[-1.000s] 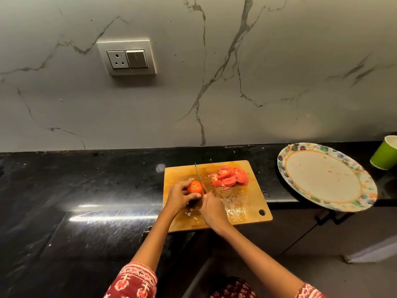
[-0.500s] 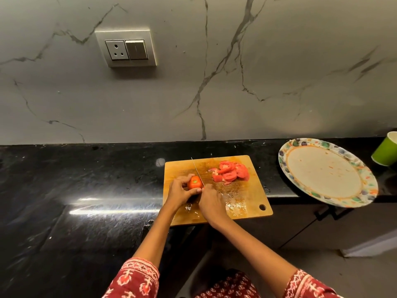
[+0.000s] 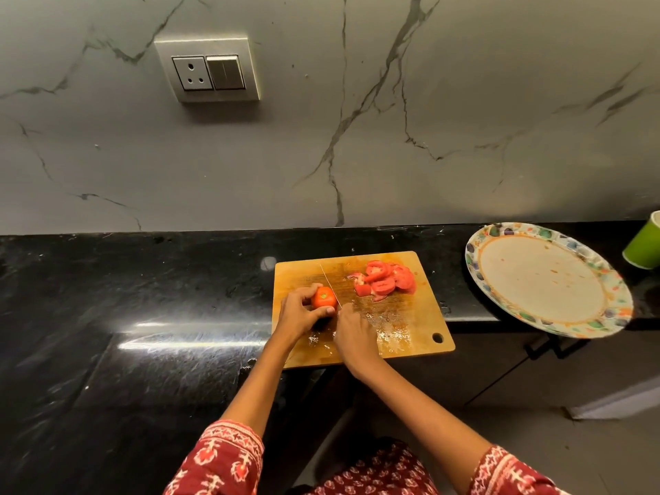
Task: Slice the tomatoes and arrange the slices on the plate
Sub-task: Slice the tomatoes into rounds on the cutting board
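Right now the left hand (image 3: pixel 298 314) is curling its fingers (image 3: pixel 310 294) round a tomato (image 3: pixel 324 298), pinning it on the board (image 3: pixel 410 337) so it is not rolling under the cut. The tomato is sitting green stem scar up, between the fingertips and the thumb, probably so the blade is meeting its free right side.

Just right of those fingers, the knife (image 3: pixel 330 285) is standing edge-down against the tomato, its thin blade running away toward the wall. The right hand (image 3: pixel 355 337) is wrapping closed round the handle, which is hidden under it, and is lying close beside the left hand, likely for control over a short stroke.

Further right of the fingers, cut slices (image 3: pixel 387 280) are lying heaped on the board's far corner, seemingly pushed clear so the cutting spot is staying free. Juice is wetting the board near the right hand.

Well right of both hands, the plate (image 3: pixel 607 276) is resting on the bench (image 3: pixel 143 280), holding no slices, so arranging is not yet begun. A green cup (image 3: pixel 646 244) is standing beyond it.
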### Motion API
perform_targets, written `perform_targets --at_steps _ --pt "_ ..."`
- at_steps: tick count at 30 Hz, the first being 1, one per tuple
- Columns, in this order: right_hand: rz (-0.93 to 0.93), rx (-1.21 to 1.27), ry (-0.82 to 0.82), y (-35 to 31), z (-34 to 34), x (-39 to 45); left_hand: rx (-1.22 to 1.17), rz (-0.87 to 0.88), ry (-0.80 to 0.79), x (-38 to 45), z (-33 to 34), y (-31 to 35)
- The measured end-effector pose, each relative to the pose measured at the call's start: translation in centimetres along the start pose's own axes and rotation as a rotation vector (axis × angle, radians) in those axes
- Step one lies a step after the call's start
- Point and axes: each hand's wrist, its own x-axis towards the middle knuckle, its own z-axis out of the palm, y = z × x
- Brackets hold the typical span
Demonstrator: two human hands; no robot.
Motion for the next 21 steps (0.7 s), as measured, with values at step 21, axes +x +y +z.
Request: perform_targets --at_steps 21 --pt "0.131 0.15 -0.088 2.6 0.1 0.0 -0.1 -0.038 -0.017 -0.5 -0.6 -0.2"
